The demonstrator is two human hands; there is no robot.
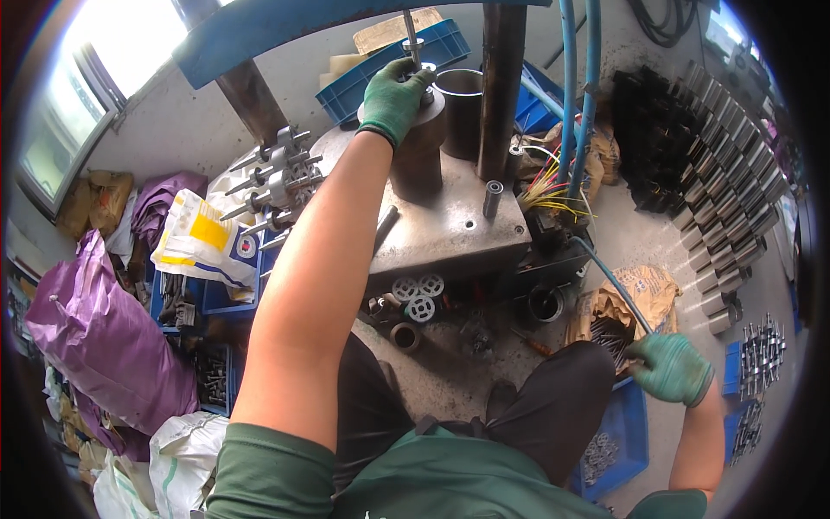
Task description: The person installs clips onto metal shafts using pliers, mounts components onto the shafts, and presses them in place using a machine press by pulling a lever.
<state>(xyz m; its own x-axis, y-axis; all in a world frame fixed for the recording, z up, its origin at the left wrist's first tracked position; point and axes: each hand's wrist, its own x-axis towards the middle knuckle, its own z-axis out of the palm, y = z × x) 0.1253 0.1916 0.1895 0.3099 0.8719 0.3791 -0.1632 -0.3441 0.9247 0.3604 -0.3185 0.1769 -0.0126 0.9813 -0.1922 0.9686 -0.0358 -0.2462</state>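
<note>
My left hand (393,99), in a green glove, reaches up to the top of a thick metal cylinder (417,160) on a steel block. Its fingers are closed around the lower part of an upright metal shaft (411,35) with a collar on it; the exact grip is partly hidden by the glove. Low on the right, my right hand (670,370), also gloved in green, is wrapped round the end of a long slanting lever (616,281). Left of the cylinder, several shafts with round bodies (281,177) lie heaped on the steel block (454,233).
A blue crossbeam (346,35) and a dark post (501,95) frame the block. A short sleeve (493,199) stands on its right part. Coloured wires (553,186) hang beside blue hoses (591,86). Metal tubes (735,190) are stacked at right; a purple sack (104,333) is at left.
</note>
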